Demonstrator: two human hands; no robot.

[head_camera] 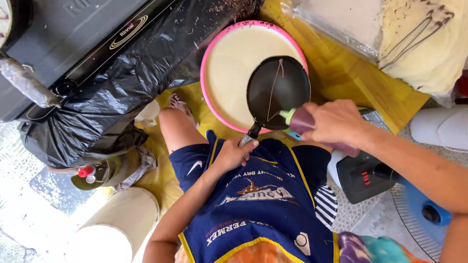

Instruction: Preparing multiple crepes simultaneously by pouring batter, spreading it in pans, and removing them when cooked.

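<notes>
My left hand point(234, 153) grips the handle of a small black frying pan point(278, 90), held over a pink-rimmed basin point(207, 63) of pale batter. My right hand point(334, 122) squeezes a dark brown squeeze bottle point(304, 122) with a green nozzle, tipped toward the pan. A thin brown line of sauce runs across the pan's dark surface. I sit with a blue apron over my lap and one bare knee raised.
A black gas stove point(73, 34) wrapped in black plastic sheeting stands at the upper left. A stack of thin pale crepes point(429, 44) with brown drizzle lies on plastic at the upper right. A blue fan point(419, 214) is at the lower right, white buckets point(117, 224) at the lower left.
</notes>
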